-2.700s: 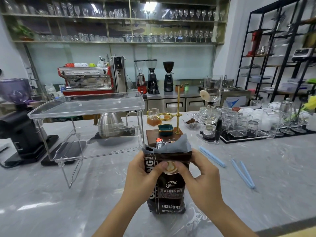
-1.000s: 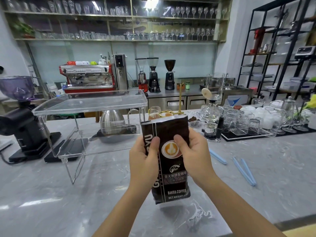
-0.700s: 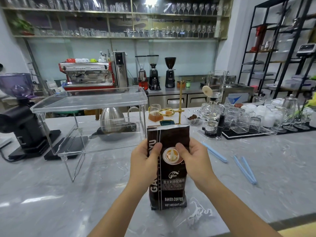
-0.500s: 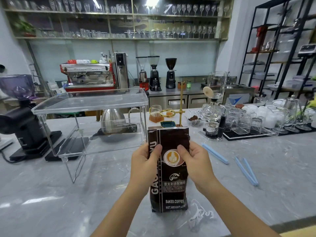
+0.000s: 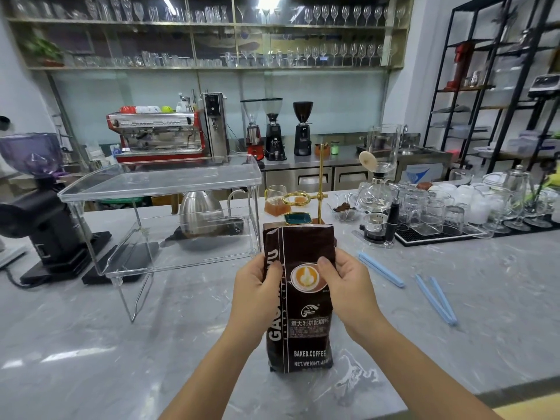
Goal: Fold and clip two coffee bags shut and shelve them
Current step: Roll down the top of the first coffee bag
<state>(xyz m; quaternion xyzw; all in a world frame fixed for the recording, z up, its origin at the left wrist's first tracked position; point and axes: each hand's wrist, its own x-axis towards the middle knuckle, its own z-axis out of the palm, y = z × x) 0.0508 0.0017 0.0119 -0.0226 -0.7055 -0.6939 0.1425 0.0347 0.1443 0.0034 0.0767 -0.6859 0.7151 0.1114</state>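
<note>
Bag status: we are holding the coffee bag (image 5: 298, 298) upright on the near centre of the counter (image 5: 91, 344), base touching the marble, long axis vertical; left hand (image 5: 257, 294) is gripping its left edge, right hand (image 5: 345, 286) its right edge, fingers curled round the back and both thumbs pressing the front just below the top; top edge is looking flat and creased, standing above our thumbs, so we are judging the fold as in hand and no clip is on it yet. Key relation: blue clips are lying to the right; closed clip (image 5: 380, 269) is just beside the right hand, open clip (image 5: 436, 300) farther right, both angled near-right to far-left; we are reckoning the right hand is the nearer one to reach, with the left keeping the fold pinned. Clear acrylic shelf (image 5: 157, 180) is standing far left of the bag; nothing is sitting on its top tier or its lower tier, and the kettle (image 5: 200, 215) is showing through from behind. We are not seeing a second bag.
</note>
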